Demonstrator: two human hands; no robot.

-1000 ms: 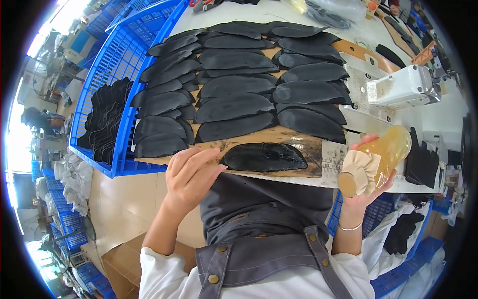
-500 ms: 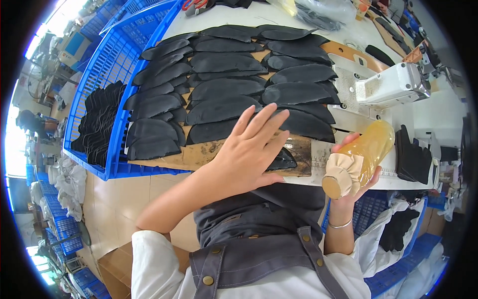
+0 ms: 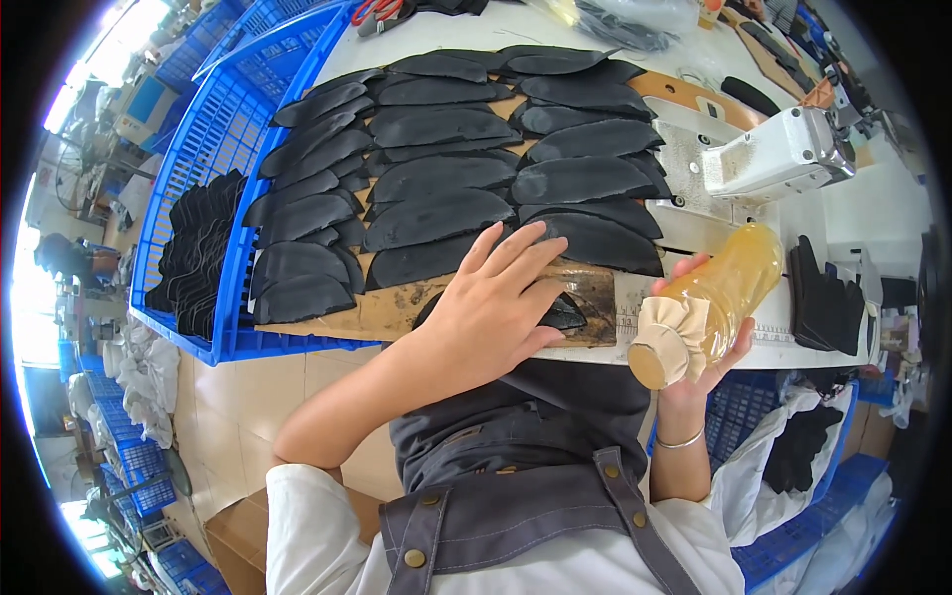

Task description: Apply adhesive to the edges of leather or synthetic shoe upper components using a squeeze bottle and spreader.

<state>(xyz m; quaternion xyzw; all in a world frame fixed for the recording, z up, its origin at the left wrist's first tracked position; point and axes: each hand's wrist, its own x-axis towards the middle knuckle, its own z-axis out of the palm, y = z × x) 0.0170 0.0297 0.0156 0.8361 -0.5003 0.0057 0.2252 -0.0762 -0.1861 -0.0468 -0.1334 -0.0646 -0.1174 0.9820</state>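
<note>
L hand (image 3: pixel 496 312) flat, palm down, fingers (image 3: pixel 516 256) spread and extended fwd, pointing up-right. L forearm bare, runs diagonally from lower left, elbow bent, white sleeve at upper arm. R hand (image 3: pixel 699 342) raised, fingers curled in a grip, thumb on top. R wrist upright w/ thin bracelet, forearm near vertical.

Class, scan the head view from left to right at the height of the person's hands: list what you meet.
Blue crate with stacked black pieces → left hand → cloth-capped amber bottle in right hand → black pieces by the sewing machine.
</note>
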